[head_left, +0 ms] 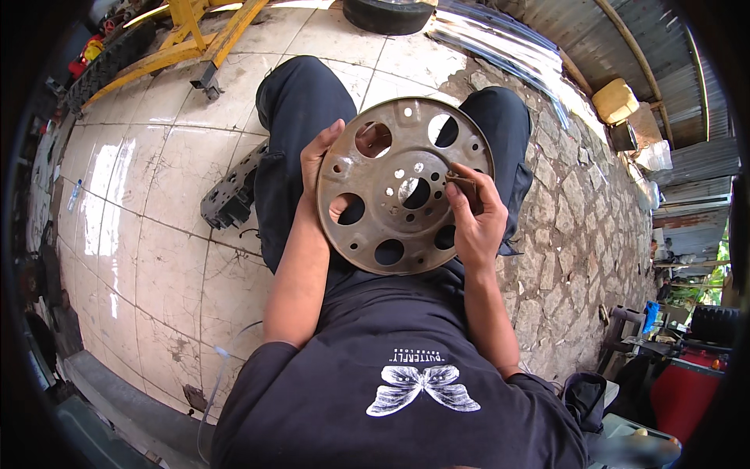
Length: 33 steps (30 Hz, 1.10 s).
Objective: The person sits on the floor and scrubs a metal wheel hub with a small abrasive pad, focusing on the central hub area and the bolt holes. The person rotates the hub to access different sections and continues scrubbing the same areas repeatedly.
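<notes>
A round metal flexplate (367,176), brownish with dull stains, is held tilted above my lap between my knees. It has large round holes around a centre hole and a ring of smaller bolt holes. My left hand (314,160) grips its left rim, thumb on the edge, with fingers behind it that show through the holes. In my right hand (480,223), thumb and fingers pinch a small brown folded piece (462,184) that looks like sandpaper. That piece is against the plate's face, right of the centre hole.
On the tiled floor (168,258) left of my leg lies a dark metal part (230,195) with holes. A yellow steel stand (156,60) is at the far left, and a black round object (388,16) is ahead. Rough stone paving (574,234) runs along the right.
</notes>
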Motion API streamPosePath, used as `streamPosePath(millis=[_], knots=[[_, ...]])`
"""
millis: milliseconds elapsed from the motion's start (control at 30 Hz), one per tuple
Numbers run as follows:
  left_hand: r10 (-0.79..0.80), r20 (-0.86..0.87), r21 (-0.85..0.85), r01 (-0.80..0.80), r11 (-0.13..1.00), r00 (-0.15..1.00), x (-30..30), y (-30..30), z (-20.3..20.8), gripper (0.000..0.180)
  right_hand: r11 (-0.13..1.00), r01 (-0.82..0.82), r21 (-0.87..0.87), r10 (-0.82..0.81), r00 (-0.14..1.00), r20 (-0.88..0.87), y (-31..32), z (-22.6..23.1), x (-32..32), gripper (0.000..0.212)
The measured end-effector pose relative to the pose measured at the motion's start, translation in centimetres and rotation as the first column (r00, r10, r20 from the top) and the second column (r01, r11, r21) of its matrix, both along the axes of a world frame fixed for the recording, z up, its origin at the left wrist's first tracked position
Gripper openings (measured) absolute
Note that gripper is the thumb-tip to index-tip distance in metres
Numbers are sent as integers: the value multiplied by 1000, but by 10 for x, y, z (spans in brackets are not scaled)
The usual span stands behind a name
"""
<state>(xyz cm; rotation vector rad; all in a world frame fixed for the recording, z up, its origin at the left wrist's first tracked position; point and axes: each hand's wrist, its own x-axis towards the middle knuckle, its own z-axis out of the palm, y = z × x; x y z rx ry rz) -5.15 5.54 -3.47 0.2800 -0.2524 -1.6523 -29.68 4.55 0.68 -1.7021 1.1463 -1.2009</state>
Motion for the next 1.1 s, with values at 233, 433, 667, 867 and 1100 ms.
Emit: streamPosePath(millis=[233, 433, 667, 867, 1100], knots=[[-23, -71, -121, 14, 993, 997, -6, 8, 11, 69, 955, 0, -297, -61, 979, -194, -29, 18, 21, 24], [-67, -172, -146, 42, 988, 983, -1, 6, 3, 63, 888, -103, -447, -45, 950, -308, -60, 36, 56, 22], [-69, -164, -153, 43, 987, 984, 1, 5, 0, 60, 864, -110, -492, -65, 943, -326, -62, 29, 66, 20], [-65, -144, -156, 43, 987, 987, 3, 4, -9, 64, 855, -117, -505, -72, 938, -339, -55, 26, 64, 20], [-64, -113, -149, 47, 988, 992, 3, 5, -7, 64, 886, -90, -455, -52, 956, -290, -48, 21, 67, 17]])
